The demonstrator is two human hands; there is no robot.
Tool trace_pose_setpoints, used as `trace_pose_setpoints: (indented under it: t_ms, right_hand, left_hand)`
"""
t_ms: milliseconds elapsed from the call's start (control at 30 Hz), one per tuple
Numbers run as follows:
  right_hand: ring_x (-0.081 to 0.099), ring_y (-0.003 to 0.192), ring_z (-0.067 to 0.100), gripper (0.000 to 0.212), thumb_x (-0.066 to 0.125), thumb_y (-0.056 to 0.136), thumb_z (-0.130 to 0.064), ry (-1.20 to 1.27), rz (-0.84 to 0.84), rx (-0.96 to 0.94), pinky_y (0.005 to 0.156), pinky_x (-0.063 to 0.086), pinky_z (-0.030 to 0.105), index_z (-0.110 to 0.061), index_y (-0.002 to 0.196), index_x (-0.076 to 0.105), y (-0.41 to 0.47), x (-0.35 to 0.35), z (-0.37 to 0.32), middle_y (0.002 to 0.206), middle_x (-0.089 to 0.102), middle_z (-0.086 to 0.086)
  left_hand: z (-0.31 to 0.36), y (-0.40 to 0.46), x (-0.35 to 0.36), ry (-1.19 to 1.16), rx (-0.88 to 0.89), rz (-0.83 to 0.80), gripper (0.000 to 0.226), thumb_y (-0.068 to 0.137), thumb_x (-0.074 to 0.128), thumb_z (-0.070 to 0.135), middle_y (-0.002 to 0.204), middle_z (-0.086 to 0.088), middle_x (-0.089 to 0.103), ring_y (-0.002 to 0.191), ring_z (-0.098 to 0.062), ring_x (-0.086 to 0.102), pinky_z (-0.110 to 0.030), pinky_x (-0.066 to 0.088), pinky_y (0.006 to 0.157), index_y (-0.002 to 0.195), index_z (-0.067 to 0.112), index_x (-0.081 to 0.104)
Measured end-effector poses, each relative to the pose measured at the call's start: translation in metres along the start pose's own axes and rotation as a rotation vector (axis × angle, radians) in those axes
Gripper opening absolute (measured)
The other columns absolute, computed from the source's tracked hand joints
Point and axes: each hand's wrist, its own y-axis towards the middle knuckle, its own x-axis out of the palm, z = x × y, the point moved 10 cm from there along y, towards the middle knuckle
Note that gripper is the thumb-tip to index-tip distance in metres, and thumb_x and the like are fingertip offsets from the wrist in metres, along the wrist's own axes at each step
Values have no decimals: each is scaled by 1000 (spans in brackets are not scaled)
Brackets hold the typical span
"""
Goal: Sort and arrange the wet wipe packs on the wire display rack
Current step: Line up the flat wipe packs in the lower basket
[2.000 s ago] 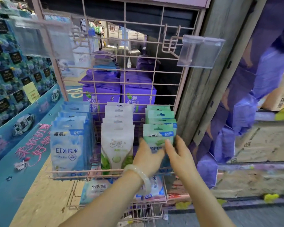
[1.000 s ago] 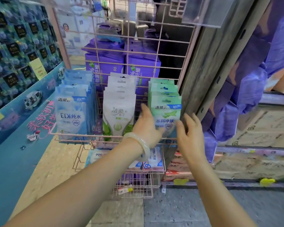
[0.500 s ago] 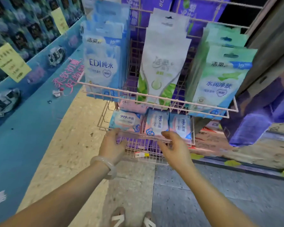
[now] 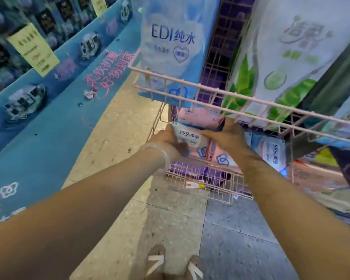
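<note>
On the lower shelf of the pink wire rack, my left hand grips the left end of a white and pink "999" wet wipe pack. My right hand holds the same pack from its right side, fingers reaching behind it. More "999" packs lie to the right on that shelf, and a pink pack stands behind. Above hang blue "EDI" packs and white-green packs on the upper tier.
A blue printed display wall runs along the left. The bottom wire basket holds a small price label. Stone floor tiles and my sandalled feet lie below. Purple bundles and cartons stand at the right edge.
The view dropped from the upper tier to the lower shelf. Both hands left the green hanging packs, came down to the lower shelf and took hold of a "999" pack.
</note>
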Motion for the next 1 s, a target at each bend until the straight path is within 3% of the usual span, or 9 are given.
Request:
trace_pose_setpoints:
  t_ms: [233, 400, 467, 567, 733, 800, 900, 933, 1000]
  right_hand:
    - [54, 115, 25, 44, 68, 81, -27, 134, 70, 3, 77, 32, 9, -12, 120, 58, -1, -14, -7, 125, 61, 13]
    - [65, 94, 21, 46, 80, 68, -24, 377, 321, -27, 85, 51, 33, -4, 106, 63, -49, -64, 15, 104, 70, 11]
    - [63, 95, 14, 51, 81, 66, -16, 403, 397, -6, 88, 51, 31, -6, 109, 55, -69, -78, 34, 108, 65, 12]
    - [61, 83, -8, 49, 77, 67, 3, 614, 504, 0, 77, 49, 14, -21, 98, 47, -96, -94, 64, 102, 60, 6]
    - [57, 79, 2, 45, 79, 62, -17, 659, 627, 60, 76, 46, 18, -30, 86, 44, -127, -112, 105, 90, 58, -3]
    - [56, 83, 11, 43, 79, 63, -16, 697, 653, 84, 80, 47, 28, -30, 85, 44, -134, -114, 117, 91, 58, -1]
    - [57, 82, 13, 43, 80, 63, -20, 736, 676, 129, 80, 49, 34, -21, 89, 46, -140, -114, 132, 92, 59, 4]
    - [58, 80, 12, 42, 80, 65, -18, 745, 680, 139, 79, 50, 34, -20, 88, 45, -140, -114, 135, 90, 60, 2]
    - [59, 78, 8, 40, 79, 68, -14, 758, 690, 145, 78, 50, 32, -24, 85, 45, -140, -113, 139, 88, 60, -2]
  left_hand:
    - [7, 20, -2, 66, 41, -65, 73, 73, 74, 38, 121, -7, 58, 111, -27, 58, -28, 43, 86, 127, 4, 37]
    - [10, 21, 6, -6, 27, -122, 76, 78, 72, 28, 123, -7, 54, 112, -22, 54, -24, 38, 87, 133, 1, 28]
    - [16, 19, 10, -85, 12, -167, 72, 80, 71, 19, 117, -4, 52, 107, -18, 52, -20, 36, 86, 133, 2, 26]
    - [18, 25, -2, -74, 4, -91, 73, 76, 74, 26, 116, 1, 50, 106, -17, 50, -29, 37, 98, 132, 6, 33]
    - [-3, 44, -12, -348, -206, 16, 59, 78, 71, 32, 120, -20, 62, 105, -36, 63, -48, 51, 91, 123, 0, 49]
    - [-5, 43, -13, -226, -213, 72, 59, 80, 67, 36, 120, -22, 63, 105, -36, 63, -41, 52, 88, 123, -1, 49]
    - [-7, 37, -11, -86, -225, 82, 70, 77, 68, 44, 109, -19, 64, 89, -32, 62, -28, 52, 59, 126, 0, 45]
    - [-6, 35, -9, -38, -225, 49, 81, 72, 70, 51, 109, -18, 62, 90, -31, 61, -26, 52, 60, 129, 1, 42]
    - [5, 30, 1, 273, -161, -46, 108, 59, 70, 67, 131, -18, 47, 119, -34, 50, -33, 47, 94, 141, 9, 28]
